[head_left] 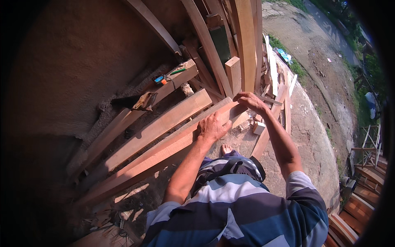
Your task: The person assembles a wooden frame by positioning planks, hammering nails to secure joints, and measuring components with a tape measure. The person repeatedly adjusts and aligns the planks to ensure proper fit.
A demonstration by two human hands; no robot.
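A long reddish wooden beam [158,157] runs from the lower left up to the middle, in front of my body. My left hand [214,126] grips its top edge near the upper end, thumb apart. At that same end my right hand [252,102] curls its fingers over the wood; its fingertips are partly hidden. A second beam [164,124] lies alongside, just beyond the first. On a third beam [184,76] further off rest a blue and orange tape measure [160,80], a green pencil [178,71] and a tool with a wooden handle [145,100].
Several tall planks [245,41] lean upright ahead of me, beside a short block [233,74]. Wood offcuts [259,128] and long strips lie on the right on the concrete floor [304,140]. A brown wall [82,74] stands at the left. Stacked boards [368,189] sit at the far right.
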